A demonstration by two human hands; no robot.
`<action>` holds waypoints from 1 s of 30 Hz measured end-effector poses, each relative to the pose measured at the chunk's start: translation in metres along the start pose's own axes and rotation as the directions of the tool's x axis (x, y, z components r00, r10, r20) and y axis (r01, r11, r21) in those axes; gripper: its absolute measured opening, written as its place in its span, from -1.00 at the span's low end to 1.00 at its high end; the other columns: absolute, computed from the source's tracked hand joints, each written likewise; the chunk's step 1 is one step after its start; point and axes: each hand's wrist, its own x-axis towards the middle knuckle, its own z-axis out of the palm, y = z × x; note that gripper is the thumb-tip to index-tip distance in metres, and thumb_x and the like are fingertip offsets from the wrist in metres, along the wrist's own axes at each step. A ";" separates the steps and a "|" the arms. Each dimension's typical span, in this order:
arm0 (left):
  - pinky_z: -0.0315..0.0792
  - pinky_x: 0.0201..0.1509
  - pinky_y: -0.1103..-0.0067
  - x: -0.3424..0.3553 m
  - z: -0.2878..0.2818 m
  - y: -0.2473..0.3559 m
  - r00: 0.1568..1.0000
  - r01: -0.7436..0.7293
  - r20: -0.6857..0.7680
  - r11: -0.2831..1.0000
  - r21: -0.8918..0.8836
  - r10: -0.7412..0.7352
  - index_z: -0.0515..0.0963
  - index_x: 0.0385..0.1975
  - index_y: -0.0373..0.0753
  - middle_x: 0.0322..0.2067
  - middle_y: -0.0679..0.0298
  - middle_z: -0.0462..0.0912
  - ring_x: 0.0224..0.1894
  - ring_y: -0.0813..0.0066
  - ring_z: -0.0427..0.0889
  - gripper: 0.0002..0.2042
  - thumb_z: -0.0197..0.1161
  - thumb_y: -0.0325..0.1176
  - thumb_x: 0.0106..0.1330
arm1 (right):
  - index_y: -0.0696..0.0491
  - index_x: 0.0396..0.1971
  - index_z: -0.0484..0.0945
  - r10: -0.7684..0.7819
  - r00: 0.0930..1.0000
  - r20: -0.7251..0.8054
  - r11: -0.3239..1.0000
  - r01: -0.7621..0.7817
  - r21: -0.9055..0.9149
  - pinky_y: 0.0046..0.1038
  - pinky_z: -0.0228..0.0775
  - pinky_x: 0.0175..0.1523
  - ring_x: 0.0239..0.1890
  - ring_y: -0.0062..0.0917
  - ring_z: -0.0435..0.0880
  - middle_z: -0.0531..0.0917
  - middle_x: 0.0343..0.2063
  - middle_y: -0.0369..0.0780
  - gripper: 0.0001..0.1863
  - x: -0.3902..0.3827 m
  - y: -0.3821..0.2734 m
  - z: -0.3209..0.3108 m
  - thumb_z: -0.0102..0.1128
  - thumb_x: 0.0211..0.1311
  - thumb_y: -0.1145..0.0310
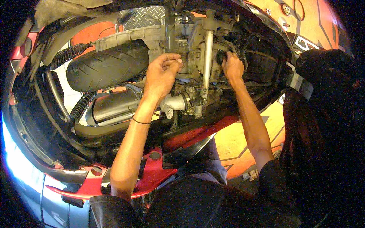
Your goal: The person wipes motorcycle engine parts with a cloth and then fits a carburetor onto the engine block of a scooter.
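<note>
Both arms reach down into the opened body of a scooter, over its engine [195,57]. My left hand [159,76] hovers beside the engine, thumb and fingertips pinched together; whether anything small is between them I cannot make out. To the right, past a pale metal frame tube [208,57], my right hand [232,68] has its fingers closed at a dark round part [220,57] on the engine's side. That part's exact kind is not clear. Below my left hand lies a silver intake pipe [175,103] joined to a throttle body [195,99].
The rear tyre [110,64] lies left of the engine, between two coil-spring shock absorbers [72,55]. A muffler [116,104] sits nearer me. Red grab rails [152,178] edge the body in front. A black seat-like shape [323,114] fills the right; loose parts [286,9] lie on the orange floor.
</note>
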 end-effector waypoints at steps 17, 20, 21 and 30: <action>0.41 -0.20 0.64 0.001 0.004 -0.008 0.999 -0.019 0.036 0.999 0.046 0.018 0.55 -0.19 -0.34 -0.41 0.23 0.63 -0.33 0.58 0.57 -0.77 0.17 -0.34 0.25 | 0.05 -0.19 0.53 -0.027 0.999 0.033 0.999 0.028 -0.022 -0.13 0.49 -0.25 -0.35 -0.07 0.63 0.61 -0.25 -0.06 -0.71 0.001 0.000 -0.006 0.15 0.08 0.27; 0.41 -0.21 0.64 0.001 0.004 -0.009 0.999 -0.036 0.030 0.997 0.061 0.034 0.55 -0.20 -0.35 -0.42 0.24 0.63 -0.34 0.58 0.57 -0.78 0.16 -0.35 0.25 | 0.06 -0.22 0.54 -0.021 0.998 0.055 0.999 0.022 -0.027 -0.13 0.49 -0.24 -0.35 -0.08 0.63 0.61 -0.26 -0.06 -0.73 0.001 0.000 -0.007 0.16 0.08 0.27; 0.41 -0.21 0.64 0.002 0.004 -0.009 0.999 -0.043 0.029 0.997 0.067 0.042 0.55 -0.20 -0.35 -0.42 0.24 0.63 -0.35 0.58 0.57 -0.78 0.16 -0.35 0.25 | 0.06 -0.23 0.54 -0.014 0.998 0.068 0.999 0.017 -0.037 -0.13 0.49 -0.24 -0.35 -0.08 0.63 0.61 -0.26 -0.06 -0.73 0.001 0.000 -0.006 0.16 0.08 0.27; 0.43 -0.23 0.62 0.000 0.005 -0.007 0.998 -0.047 0.045 0.997 0.069 0.044 0.55 -0.19 -0.34 -0.42 0.22 0.63 -0.34 0.55 0.58 -0.75 0.19 -0.33 0.22 | 0.06 -0.26 0.54 -0.036 0.999 0.001 0.999 0.036 0.011 -0.12 0.48 -0.26 -0.34 -0.05 0.61 0.61 -0.32 -0.04 -0.74 0.001 0.002 -0.003 0.18 0.05 0.28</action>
